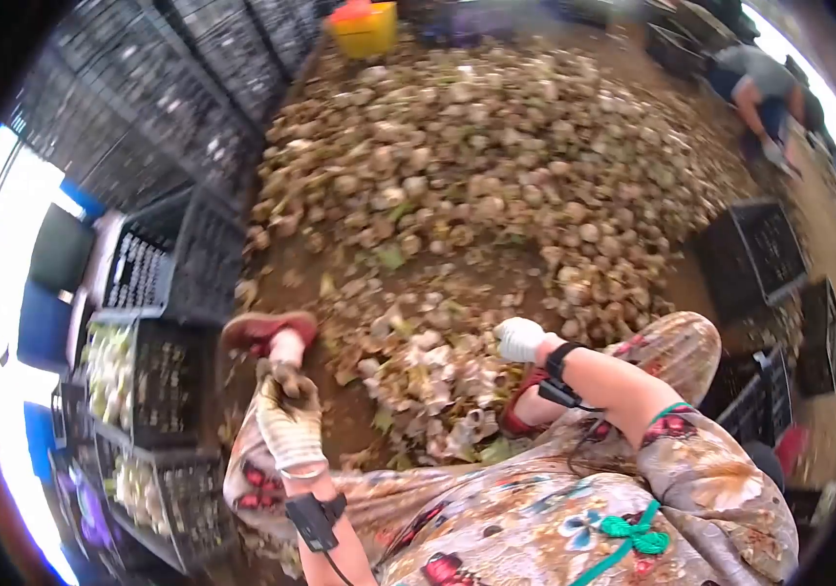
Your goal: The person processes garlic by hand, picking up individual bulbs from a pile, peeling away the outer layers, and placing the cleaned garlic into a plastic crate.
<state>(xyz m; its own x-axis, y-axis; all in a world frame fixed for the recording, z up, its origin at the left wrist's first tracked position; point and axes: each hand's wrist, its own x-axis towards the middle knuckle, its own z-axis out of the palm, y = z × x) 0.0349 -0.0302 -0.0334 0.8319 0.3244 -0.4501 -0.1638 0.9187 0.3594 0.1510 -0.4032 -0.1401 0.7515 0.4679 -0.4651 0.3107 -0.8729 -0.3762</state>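
Note:
My left hand, in a striped white glove with soil-dark fingers, is in front of my left ankle. Its fingers are curled, and I cannot make out anything in them. My right hand, in a whitish glove, is closed like a fist at the near edge of the garlic bulbs. Whatever it may hold is hidden. Between my feet lies a heap of pale garlic skins and leaves, just left of and below the right hand.
Black crates with pale trimmed garlic stand stacked at left. More black crates are at right. A yellow bucket stands at the back. Another person bends over at upper right. My red shoes flank the skins.

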